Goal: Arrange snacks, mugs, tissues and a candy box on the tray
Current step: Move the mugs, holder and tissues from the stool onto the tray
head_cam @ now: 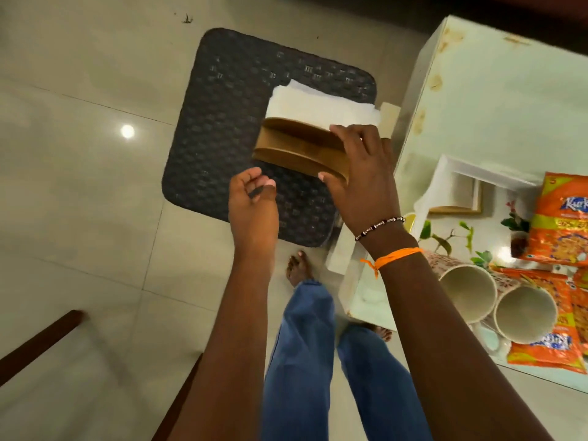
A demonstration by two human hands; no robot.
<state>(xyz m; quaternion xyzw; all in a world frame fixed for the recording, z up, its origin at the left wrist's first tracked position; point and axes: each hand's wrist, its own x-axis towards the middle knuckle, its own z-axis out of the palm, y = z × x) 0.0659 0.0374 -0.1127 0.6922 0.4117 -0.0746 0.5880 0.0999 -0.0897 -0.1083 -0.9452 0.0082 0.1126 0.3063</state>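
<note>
A brown wooden tissue holder (299,151), built of two curved upright panels on a flat base, is held in the air above a dark woven mat (222,128) on the tiled floor, just left of the table (496,100). A stack of white tissues (321,106) stands in the holder's far slot, rising above the panel. The right hand (362,179) grasps the holder's right end, fingers over the top edge and thumb against the near panel; a beaded bracelet and an orange thread circle its wrist. The left hand (251,198) hovers just below and left of the holder, fingers loosely curled, holding nothing. On the table, right of the holder, lies a white tray (471,173) with a floral print. Two patterned mugs (496,297) lie on their sides there, their mouths toward the camera. Orange snack packets (560,218) lie beside them, one reading "Kurk…"; the rest of its lettering is cut off or blurred. The person's jeans and bare feet show below the holder, and a dark wooden chair frame (41,342) stands far to its lower left.
</note>
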